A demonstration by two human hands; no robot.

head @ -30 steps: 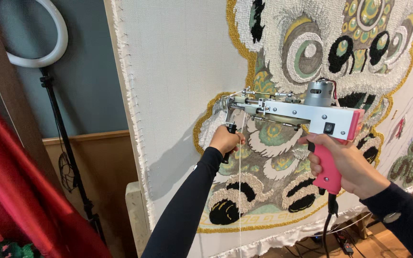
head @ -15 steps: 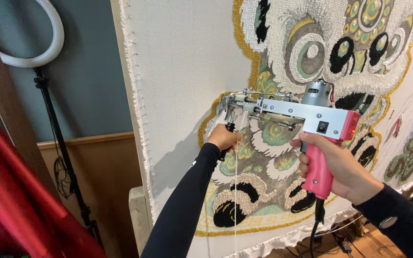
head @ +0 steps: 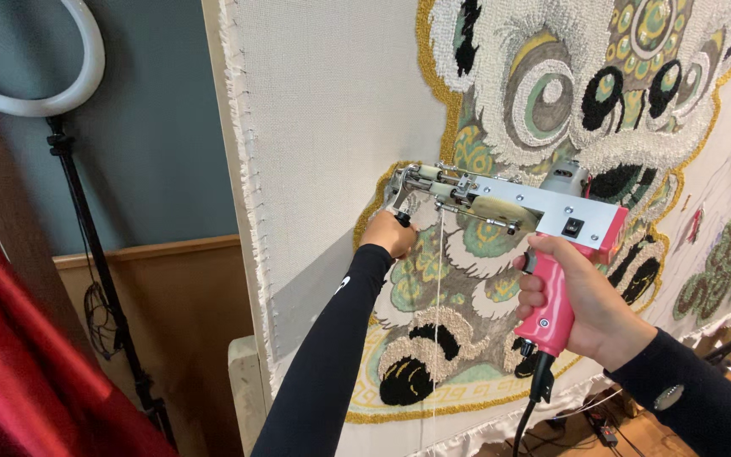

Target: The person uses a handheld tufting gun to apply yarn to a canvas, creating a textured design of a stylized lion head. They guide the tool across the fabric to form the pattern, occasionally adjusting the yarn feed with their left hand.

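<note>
Tufting looks underway: right hand (head: pixel 581 300) wraps the tufting gun (head: pixel 518 207) by its pink grip, left hand (head: pixel 389 233) clenches its front handle against the cloth (head: pixel 332 101), so steady pressure seems needed next.

A pink-handled metal tufting gun (head: pixel 509 211) is held against the stretched cream backing cloth (head: pixel 332 101), its nose at the left edge of the tufted lion-face rug design (head: pixel 568 93). The left hand (head: pixel 389 233) grips under the nose; the right hand (head: pixel 581 300) holds the handle further right. A white ring light on a black stand (head: pixel 61 76) stands left of the cloth, with a red fabric (head: pixel 19 372) before it.
</note>
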